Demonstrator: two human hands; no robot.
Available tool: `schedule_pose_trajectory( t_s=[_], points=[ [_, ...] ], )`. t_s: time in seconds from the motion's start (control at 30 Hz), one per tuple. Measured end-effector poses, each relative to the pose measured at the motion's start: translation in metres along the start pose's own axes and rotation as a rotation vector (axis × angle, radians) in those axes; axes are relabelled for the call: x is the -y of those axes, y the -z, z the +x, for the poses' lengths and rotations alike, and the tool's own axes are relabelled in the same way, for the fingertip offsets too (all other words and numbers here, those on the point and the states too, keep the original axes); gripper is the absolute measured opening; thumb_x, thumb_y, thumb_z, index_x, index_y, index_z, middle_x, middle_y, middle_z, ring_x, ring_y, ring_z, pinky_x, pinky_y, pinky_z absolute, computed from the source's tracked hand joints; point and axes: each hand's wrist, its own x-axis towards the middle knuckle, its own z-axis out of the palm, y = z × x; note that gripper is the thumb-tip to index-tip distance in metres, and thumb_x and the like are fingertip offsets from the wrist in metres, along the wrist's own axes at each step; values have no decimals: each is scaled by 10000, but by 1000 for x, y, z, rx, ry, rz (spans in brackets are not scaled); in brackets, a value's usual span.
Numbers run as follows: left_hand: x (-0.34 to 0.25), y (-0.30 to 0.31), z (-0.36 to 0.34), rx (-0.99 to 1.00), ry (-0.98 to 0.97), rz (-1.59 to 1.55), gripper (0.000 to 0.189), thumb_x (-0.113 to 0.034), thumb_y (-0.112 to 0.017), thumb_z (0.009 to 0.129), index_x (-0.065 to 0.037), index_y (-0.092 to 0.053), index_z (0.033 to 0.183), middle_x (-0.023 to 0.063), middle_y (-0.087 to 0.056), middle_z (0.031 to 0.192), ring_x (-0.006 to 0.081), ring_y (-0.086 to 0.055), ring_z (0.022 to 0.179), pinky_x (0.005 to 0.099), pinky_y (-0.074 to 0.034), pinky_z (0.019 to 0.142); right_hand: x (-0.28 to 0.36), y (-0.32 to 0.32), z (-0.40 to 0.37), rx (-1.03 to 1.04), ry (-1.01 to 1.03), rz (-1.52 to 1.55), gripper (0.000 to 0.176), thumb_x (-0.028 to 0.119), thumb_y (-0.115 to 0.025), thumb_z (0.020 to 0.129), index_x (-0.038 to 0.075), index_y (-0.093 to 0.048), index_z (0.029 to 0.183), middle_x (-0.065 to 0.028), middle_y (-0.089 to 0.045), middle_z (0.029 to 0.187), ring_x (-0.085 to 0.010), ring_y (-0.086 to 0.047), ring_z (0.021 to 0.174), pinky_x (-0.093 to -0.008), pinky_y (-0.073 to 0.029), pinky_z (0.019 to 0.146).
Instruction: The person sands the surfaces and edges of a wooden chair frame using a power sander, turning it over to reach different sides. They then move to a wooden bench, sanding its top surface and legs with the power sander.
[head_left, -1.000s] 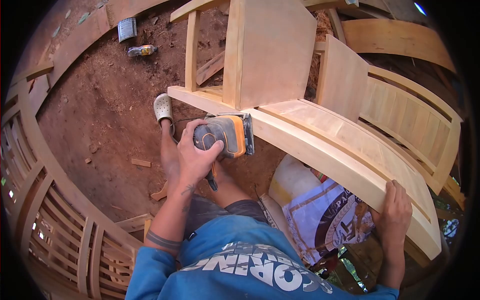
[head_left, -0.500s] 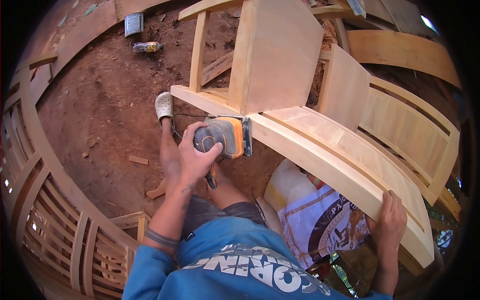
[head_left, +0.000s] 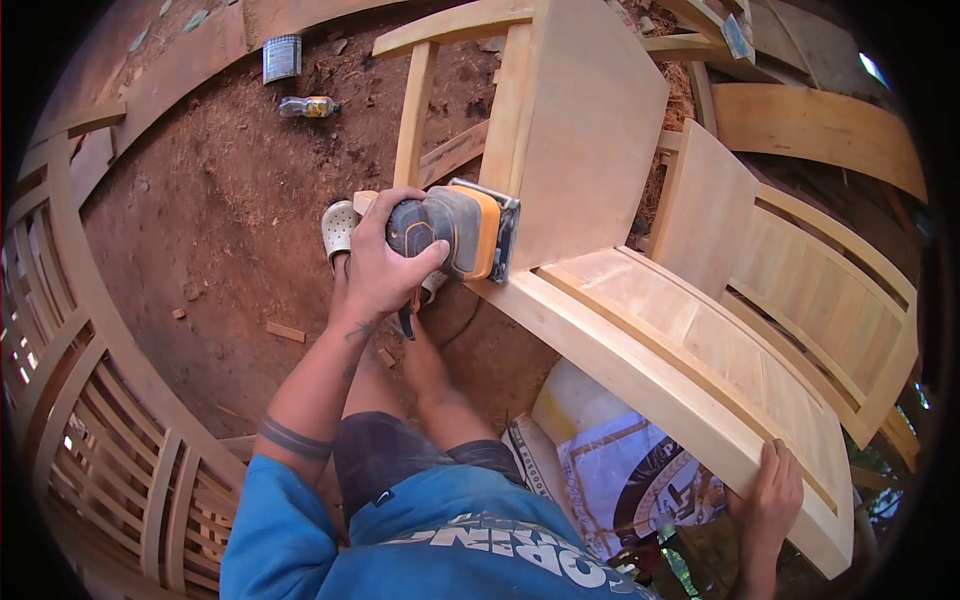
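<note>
My left hand (head_left: 392, 255) is wrapped round an orange and grey electric sander (head_left: 462, 232), its flat pad side facing right against the wooden chair. The chair (head_left: 590, 130) is pale bare wood and lies tipped over, with its seat panel standing up and its slatted back stretching to the lower right. The sander sits where the seat frame meets the long side rail (head_left: 620, 365). My right hand (head_left: 768, 495) grips that rail near its far lower end, fingers over the top edge and the thumb hidden beneath.
A second pale wooden chair (head_left: 815, 265) stands behind on the right. Curved slatted wooden frames (head_left: 110, 420) fill the left side. A metal can (head_left: 282, 58) and a plastic bottle (head_left: 309, 106) are on the dirt floor. A printed sack (head_left: 640, 480) lies below the rail.
The sander in my left hand has moved up along the chair, from the side rail towards the seat frame. My right hand keeps its hold on the rail. The view has shifted slightly.
</note>
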Motion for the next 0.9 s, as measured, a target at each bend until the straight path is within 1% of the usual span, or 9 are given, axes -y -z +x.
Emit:
schedule_pose_trajectory(
  t_s=[0.27,0.37,0.43,0.47,0.5,0.57,0.63,0.83,0.9],
  points=[
    [-48,5,94,-33,-97,-13,538,-177,-803,756,-54,-581,1231,59,-622,991,136,-628,861,280,-553,775,3,3,-2,6,-12,-17,658,193,-831,662,-88,-536,1180,-262,-606,1173,-441,-612,1063,-498,-509,888],
    [-41,8,89,-3,-186,46,540,-179,-803,751,-60,-583,1229,63,-628,989,141,-633,886,296,-551,804,2,2,-2,-7,-14,-13,654,195,-827,659,-84,-540,1176,-260,-606,1178,-441,-611,1064,-499,-509,889],
    [-32,9,62,3,-259,128,559,-173,-810,706,-73,-590,1210,118,-643,1052,215,-666,936,347,-538,873,0,0,-2,0,-28,2,644,196,-822,662,-82,-544,1172,-260,-608,1179,-440,-612,1069,-498,-510,892],
    [-27,9,44,35,-248,99,554,-160,-796,690,-78,-586,1196,154,-605,1047,309,-655,958,392,-535,885,0,-2,-3,2,-34,11,639,196,-820,664,-81,-546,1170,-260,-609,1179,-439,-612,1071,-497,-510,893],
    [-20,9,28,77,-255,98,559,-156,-800,691,-63,-582,1197,144,-605,1090,272,-632,1042,385,-507,941,-2,-4,-4,16,-50,22,639,174,-815,657,-75,-546,1180,-260,-611,1191,-440,-608,1087,-500,-505,912],
    [-13,4,4,74,-290,77,588,-122,-808,674,-67,-573,1210,148,-594,1083,306,-623,1025,398,-512,918,-4,-6,-7,48,-84,43,644,130,-806,642,-62,-547,1200,-260,-614,1217,-444,-599,1120,-505,-496,952],
    [-11,0,1,46,-341,46,591,-106,-810,671,-65,-574,1212,153,-598,1091,313,-626,1017,398,-518,911,-3,-5,-5,30,-59,25,626,178,-809,663,-75,-551,1174,-261,-610,1201,-439,-605,1102,-499,-505,923],
    [-47,9,90,-15,-319,103,553,-129,-798,713,-50,-595,1220,142,-613,1104,251,-651,1001,366,-532,903,-3,-4,-5,36,-48,-1,651,230,-809,682,-84,-553,1192,-263,-608,1201,-445,-601,1110,-504,-505,920],
    [-50,14,109,47,-183,11,546,-130,-799,714,-48,-595,1214,134,-612,1107,247,-645,1020,365,-529,912,-3,-2,-9,51,-56,8,661,240,-808,684,-86,-553,1200,-264,-608,1201,-447,-599,1118,-506,-503,925]
  ],
)
